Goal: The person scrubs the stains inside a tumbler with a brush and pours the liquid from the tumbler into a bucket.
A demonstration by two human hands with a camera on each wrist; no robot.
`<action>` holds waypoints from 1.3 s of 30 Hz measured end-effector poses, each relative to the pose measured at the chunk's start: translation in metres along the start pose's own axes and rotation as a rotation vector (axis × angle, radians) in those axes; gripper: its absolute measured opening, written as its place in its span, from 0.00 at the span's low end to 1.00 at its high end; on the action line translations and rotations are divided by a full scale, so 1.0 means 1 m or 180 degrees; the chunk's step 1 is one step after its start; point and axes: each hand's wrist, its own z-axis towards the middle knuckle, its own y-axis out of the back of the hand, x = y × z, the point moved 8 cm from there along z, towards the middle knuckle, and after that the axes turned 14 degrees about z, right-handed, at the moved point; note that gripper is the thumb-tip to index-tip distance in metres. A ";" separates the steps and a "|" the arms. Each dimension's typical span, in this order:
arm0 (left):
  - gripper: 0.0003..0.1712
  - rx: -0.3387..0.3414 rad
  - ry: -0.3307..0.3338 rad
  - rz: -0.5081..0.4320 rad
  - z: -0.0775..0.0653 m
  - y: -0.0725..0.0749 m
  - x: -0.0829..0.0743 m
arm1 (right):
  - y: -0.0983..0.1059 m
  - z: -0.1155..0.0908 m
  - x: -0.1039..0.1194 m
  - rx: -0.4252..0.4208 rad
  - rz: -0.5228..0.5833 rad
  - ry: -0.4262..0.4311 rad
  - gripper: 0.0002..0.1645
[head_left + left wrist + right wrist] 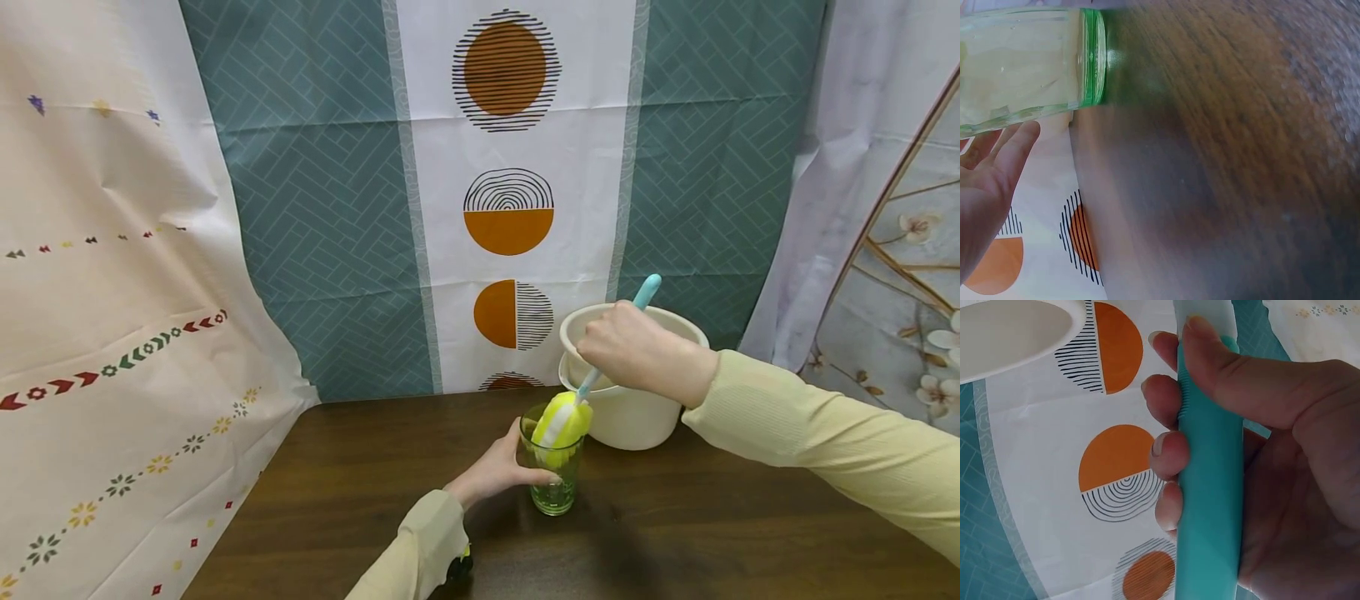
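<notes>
My left hand (501, 472) grips a clear green drinking glass (553, 493) low over the dark wooden table, thumb on the near side and fingers round the far side. In the left wrist view the glass (1029, 65) appears sideways, its thick green base beside the tabletop. A sponge bottle brush (562, 422) with a yellow and white head is partly inside the glass mouth. Its turquoise handle (1210, 481) slants up to the right, and my right hand (633, 346) wraps round it, the thumb lying along the handle.
Two white tubs (637, 421), one nested in the other, stand right behind the glass and under my right forearm. The wooden table (360, 483) ends at a hanging teal and white patterned cloth (322, 208). A cream patterned cloth (112, 333) hangs at the left.
</notes>
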 end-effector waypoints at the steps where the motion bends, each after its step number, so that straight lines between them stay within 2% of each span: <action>1: 0.40 0.0005 -0.0009 -0.0008 0.000 0.000 0.000 | 0.000 0.000 0.000 0.0017 0.0023 0.0017 0.24; 8: 0.40 0.0026 -0.0071 -0.0053 -0.001 0.000 -0.002 | 0.001 0.001 0.002 0.0076 0.0106 0.0125 0.23; 18: 0.40 0.0034 -0.0021 -0.0031 0.000 -0.001 -0.001 | 0.000 0.001 0.001 0.0055 0.0086 0.0164 0.23; 26: 0.54 -0.0024 0.0085 0.0013 -0.001 0.000 0.001 | -0.001 0.002 0.000 -0.0013 0.0089 0.0116 0.22; 39: 0.51 -0.0027 0.0013 -0.0044 -0.001 0.001 -0.001 | -0.011 0.003 -0.002 0.0072 0.0062 0.0034 0.22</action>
